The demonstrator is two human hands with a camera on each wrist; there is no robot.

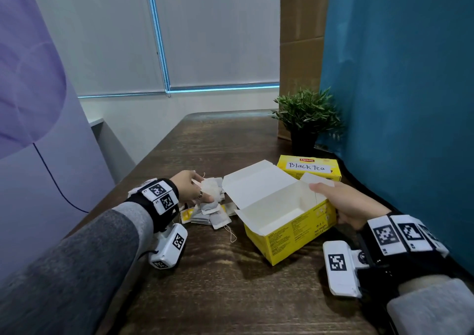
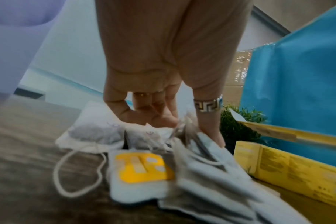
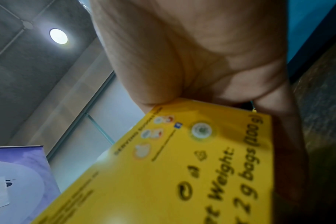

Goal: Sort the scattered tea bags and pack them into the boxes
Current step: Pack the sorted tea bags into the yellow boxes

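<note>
A pile of tea bags (image 1: 214, 210) lies on the dark wooden table (image 1: 230, 283), left of an open, empty yellow box (image 1: 284, 221). My left hand (image 1: 189, 188) reaches into the pile and pinches a few bags (image 2: 199, 145) between thumb and fingers. One bag with a yellow tag (image 2: 142, 168) and a looped string lies nearer the wrist. My right hand (image 1: 341, 203) grips the right end of the open box (image 3: 182, 174), thumb on its rim. A second yellow box (image 1: 309, 167) labelled "Black Tea" stands shut behind it.
A small potted plant (image 1: 306, 119) stands at the back right against a cardboard panel. A blue partition (image 1: 410, 103) runs along the table's right edge. The table's left edge drops off beside my left forearm. Bare wood lies in front.
</note>
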